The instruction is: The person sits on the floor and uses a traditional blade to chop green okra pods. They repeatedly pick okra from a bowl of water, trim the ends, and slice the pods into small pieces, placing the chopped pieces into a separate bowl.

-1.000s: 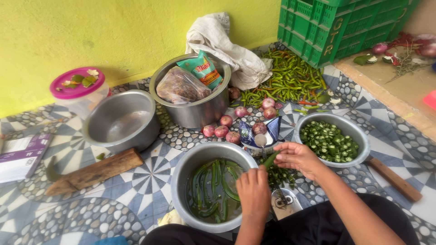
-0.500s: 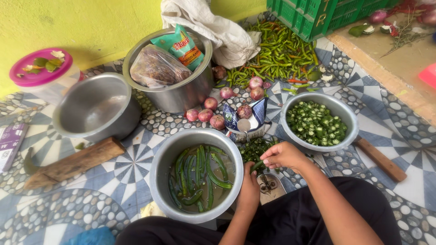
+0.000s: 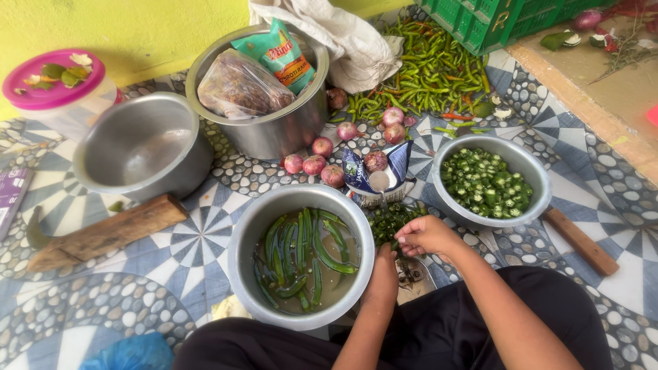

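Since a second earlier, both hands had drawn closer together beside the steel bowl of whole okra [image 3: 301, 257]. Left hand [image 3: 382, 274] lay against that bowl's rim, fingers curled, grip unclear. Right hand [image 3: 426, 236] had its fingers pinched on a green okra piece [image 3: 395, 244] over the chopped pile [image 3: 391, 220]. Farther off sat the bowl of sliced okra [image 3: 490, 179], small onions [image 3: 315, 163] and green chillies [image 3: 428, 72].
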